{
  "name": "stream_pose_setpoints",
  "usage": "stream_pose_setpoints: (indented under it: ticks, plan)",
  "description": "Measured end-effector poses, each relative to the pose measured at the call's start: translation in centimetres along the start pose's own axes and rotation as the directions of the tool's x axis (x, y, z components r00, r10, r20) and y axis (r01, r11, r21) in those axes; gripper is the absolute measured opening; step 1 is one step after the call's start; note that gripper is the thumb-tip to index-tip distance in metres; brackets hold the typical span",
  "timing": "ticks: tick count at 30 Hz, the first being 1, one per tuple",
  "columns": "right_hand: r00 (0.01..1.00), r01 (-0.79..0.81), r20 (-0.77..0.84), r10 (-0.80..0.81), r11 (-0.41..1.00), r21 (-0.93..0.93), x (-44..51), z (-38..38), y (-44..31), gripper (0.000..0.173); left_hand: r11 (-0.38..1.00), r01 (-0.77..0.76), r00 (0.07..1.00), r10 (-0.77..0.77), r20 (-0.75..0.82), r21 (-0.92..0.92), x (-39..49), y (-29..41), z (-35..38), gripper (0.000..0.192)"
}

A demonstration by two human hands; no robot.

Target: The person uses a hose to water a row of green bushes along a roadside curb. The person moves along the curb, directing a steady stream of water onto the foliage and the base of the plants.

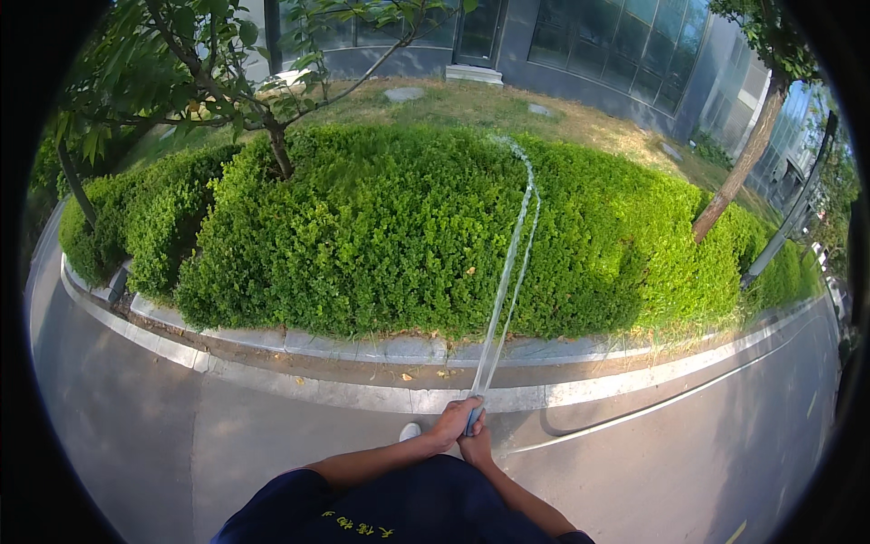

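Both hands are together in front of my dark shirt, at the end of a grey-blue hose (473,420). My left hand (450,423) is wrapped round it, thumb near the mouth. Just below and to the right, my right hand (477,443) grips the same end. A stream of water (506,279) leaves the mouth in two strands. It arcs over the clipped green hedge (380,238) and comes down on its far upper part. Pale hose (625,420) lies along the pavement to the right; its link to my hands is hidden.
A stone kerb (380,350) and a lower pale edging strip (306,391) separate the hedge from the grey pavement (272,455). One tree trunk (279,149) rises from the hedge at left, another (737,160) at right beside a leaning pole (792,211). Behind is a glass-fronted building (612,47).
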State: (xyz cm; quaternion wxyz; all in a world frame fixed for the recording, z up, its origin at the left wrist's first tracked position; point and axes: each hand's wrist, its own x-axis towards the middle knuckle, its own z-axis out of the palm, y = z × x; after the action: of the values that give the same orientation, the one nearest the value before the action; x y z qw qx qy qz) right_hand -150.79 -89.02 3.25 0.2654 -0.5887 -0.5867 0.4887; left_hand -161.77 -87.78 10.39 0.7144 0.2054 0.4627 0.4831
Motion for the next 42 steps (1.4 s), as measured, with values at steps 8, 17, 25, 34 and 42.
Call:
stream_pose_setpoints:
  ticks: [8,17,25,34,42]
  plan:
    - [0.966,0.212,-0.178,-0.19,0.97,0.116,7.7,1.6,-11.0,0.013,0.994,-0.107,0.994,0.107,0.003,-0.031,4.7,11.2,-0.7,0.033]
    - [0.952,0.305,-0.07,-0.296,0.927,0.221,14.3,3.0,-13.1,0.022,0.968,-0.147,0.989,0.145,0.026,0.202,9.2,16.2,-2.1,0.033]
    - [0.94,0.232,0.223,-0.256,0.964,0.128,18.7,-1.6,-6.2,0.022,0.98,-0.194,0.949,0.175,-0.262,-0.047,13.5,11.1,1.6,0.032]
    - [0.931,-0.048,0.365,-0.007,0.989,0.14,18.6,-10.4,0.1,0.028,0.978,-0.181,0.917,0.129,-0.378,-0.106,17.7,4.3,9.5,0.034]
    - [0.965,-0.194,0.222,0.138,0.947,0.257,21.0,-12.8,2.9,0.031,0.997,-0.068,0.967,0.077,-0.242,0.043,22.0,4.0,13.0,0.028]
